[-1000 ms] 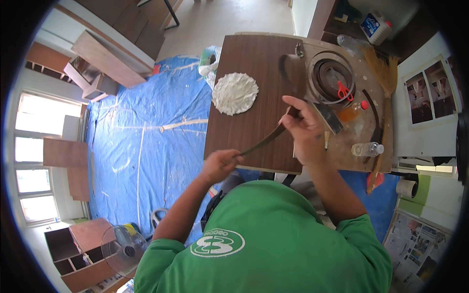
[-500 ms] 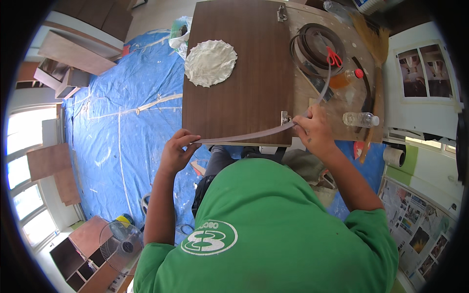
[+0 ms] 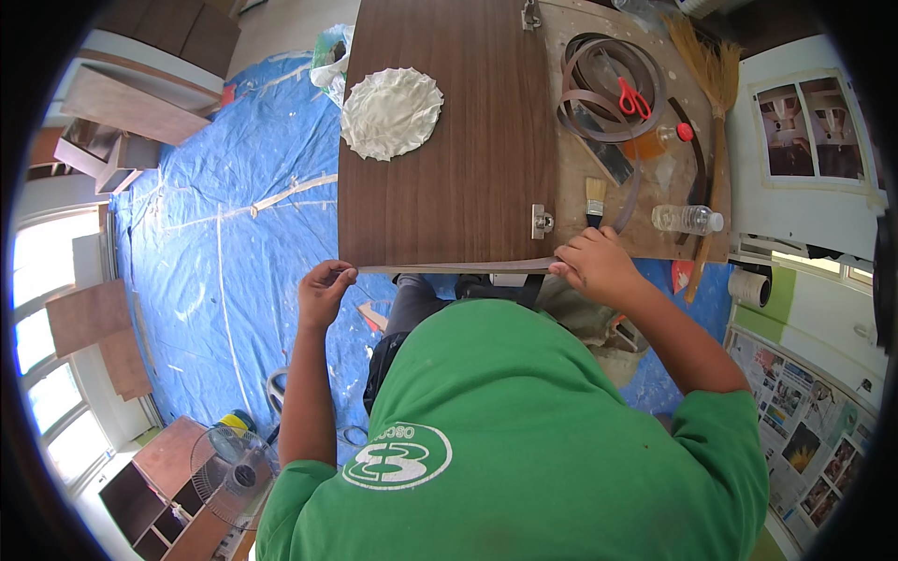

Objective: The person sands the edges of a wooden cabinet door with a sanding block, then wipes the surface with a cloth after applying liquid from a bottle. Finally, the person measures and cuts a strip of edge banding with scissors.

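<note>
A thin strip of edge banding (image 3: 458, 266) runs along the near edge of a brown wood-grain cabinet door (image 3: 458, 168). At the door's near left corner, my left hand (image 3: 324, 292) pinches one end of the strip. My right hand (image 3: 597, 266) grips it near the right corner, fingers closed. Past that hand the strip leads back to a loose coil of edge banding (image 3: 613, 79) on the worktable. Two metal hinges show on the door's right side, the nearer hinge (image 3: 543, 222) close to my right hand. A paintbrush (image 3: 595, 201) lies just beyond that hand.
A crumpled whitish round cloth (image 3: 391, 114) lies on the door. On the worktable (image 3: 669, 241) are red-handled scissors (image 3: 633, 98), an orange-filled bottle (image 3: 655, 140), a clear bottle (image 3: 687, 220) and a straw broom (image 3: 713, 122). Blue sheeting (image 3: 253, 224) covers the floor; a fan (image 3: 234, 472) stands lower left.
Both hands have brought the strip from a sagging curve above the door down along its near edge. My left hand moved slightly left. The paintbrush now shows, and the coil has loosened.
</note>
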The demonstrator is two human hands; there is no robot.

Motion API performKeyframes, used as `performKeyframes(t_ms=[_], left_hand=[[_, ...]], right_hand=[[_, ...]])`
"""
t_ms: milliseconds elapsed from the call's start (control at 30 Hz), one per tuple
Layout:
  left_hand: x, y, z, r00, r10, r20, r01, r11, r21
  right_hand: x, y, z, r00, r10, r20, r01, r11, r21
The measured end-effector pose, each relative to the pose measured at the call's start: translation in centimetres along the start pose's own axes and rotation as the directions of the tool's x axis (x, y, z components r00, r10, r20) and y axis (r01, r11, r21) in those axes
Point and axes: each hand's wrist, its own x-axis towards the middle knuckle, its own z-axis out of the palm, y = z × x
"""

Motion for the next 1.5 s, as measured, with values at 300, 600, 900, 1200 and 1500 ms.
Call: performKeyframes(t_ms=[300,600,900,1200,1500], left_hand=[[0.1,-0.3,0.2,0.994,0.11,0.01,-0.107,0.943,0.315],[0.2,-3.1,1.2,0.978,0.01,-0.207,-0.023,0.998,-0.06],[0.6,-5.0,1.2,0.93,-0.147,-0.336,0.099,0.983,-0.156],[2.0,-7.1,-0.4,0.94,-0.184,-0.286,0.137,0.974,-0.179],[2.2,-6.7,-0.8,0.944,-0.213,-0.25,0.173,0.97,-0.173]], right_hand=[[1.6,0.5,3.4,0.998,0.059,0.005,-0.058,0.997,-0.049],[2.0,-0.2,5.6,0.962,0.253,-0.102,-0.235,0.959,0.161],[1.3,0.1,7.6,0.96,0.229,-0.159,-0.171,0.935,0.312],[0.9,0.7,8.9,0.945,0.238,-0.225,-0.157,0.931,0.329],[0.3,2.0,6.2,0.954,0.3,0.011,-0.292,0.921,0.259]])
